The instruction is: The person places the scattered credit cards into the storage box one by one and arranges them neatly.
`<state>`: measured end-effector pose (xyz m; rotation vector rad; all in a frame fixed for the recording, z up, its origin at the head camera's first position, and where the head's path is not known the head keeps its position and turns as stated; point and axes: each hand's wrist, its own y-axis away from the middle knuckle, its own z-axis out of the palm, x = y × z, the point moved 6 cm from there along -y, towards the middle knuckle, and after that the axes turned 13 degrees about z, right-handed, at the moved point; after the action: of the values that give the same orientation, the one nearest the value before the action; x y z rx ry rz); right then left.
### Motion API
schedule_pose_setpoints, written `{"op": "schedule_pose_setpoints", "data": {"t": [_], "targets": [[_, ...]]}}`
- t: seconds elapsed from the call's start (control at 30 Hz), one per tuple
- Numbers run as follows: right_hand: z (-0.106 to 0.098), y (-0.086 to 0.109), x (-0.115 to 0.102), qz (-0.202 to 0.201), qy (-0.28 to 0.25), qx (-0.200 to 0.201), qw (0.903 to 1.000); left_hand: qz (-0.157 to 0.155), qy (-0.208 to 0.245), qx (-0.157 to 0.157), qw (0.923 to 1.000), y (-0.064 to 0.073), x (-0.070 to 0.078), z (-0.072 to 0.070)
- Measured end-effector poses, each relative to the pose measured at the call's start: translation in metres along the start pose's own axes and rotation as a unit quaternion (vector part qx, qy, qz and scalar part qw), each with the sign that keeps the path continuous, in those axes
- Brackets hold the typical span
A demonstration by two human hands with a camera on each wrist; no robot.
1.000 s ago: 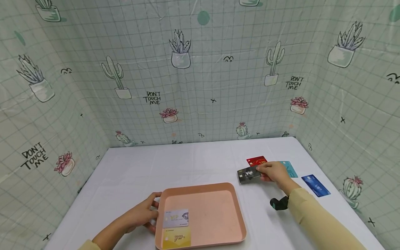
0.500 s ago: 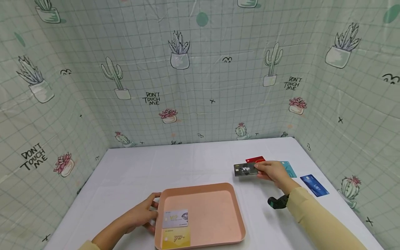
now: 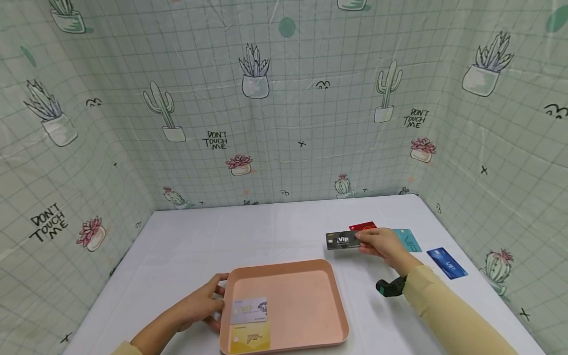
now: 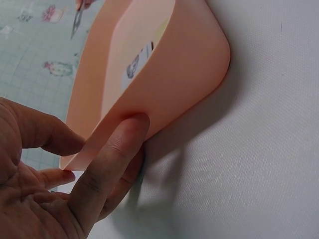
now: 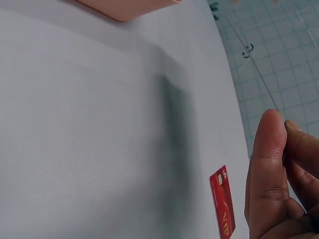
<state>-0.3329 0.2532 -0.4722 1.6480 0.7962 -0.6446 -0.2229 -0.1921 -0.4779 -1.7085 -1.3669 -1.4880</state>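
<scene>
Now the right hand [image 3: 383,242] pinches the black card [image 3: 339,240] above the table [image 3: 266,231], near the pink tray [image 3: 306,310]; fingers [image 5: 269,149] hide its right end, the red card [image 3: 361,226] behind shows partly. Left hand [image 3: 199,304] grips the tray's left rim.

The light in here is soft, seemingly overhead, brightest on the white counter [image 3: 186,241], with diffuse shadows beneath the right sleeve [image 3: 452,305] and beside the pink tray [image 4: 192,59]. Both wrist views look dimmer, the patterned cloth [image 4: 30,74] hazy behind.
</scene>
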Motion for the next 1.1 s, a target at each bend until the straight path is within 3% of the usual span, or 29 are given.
{"op": "schedule_pose_setpoints", "data": {"t": [0.77,1.1], "targets": [[0.028,0.014,-0.011,-0.043,0.024,-0.047,0.9977,-0.004,-0.001,-0.001,1.0000,-0.001,-0.001,-0.001],[0.043,0.016,-0.003,-0.040,0.031,-0.072,0.9962,0.000,0.002,-0.005,1.0000,0.000,0.004,0.000]]}}
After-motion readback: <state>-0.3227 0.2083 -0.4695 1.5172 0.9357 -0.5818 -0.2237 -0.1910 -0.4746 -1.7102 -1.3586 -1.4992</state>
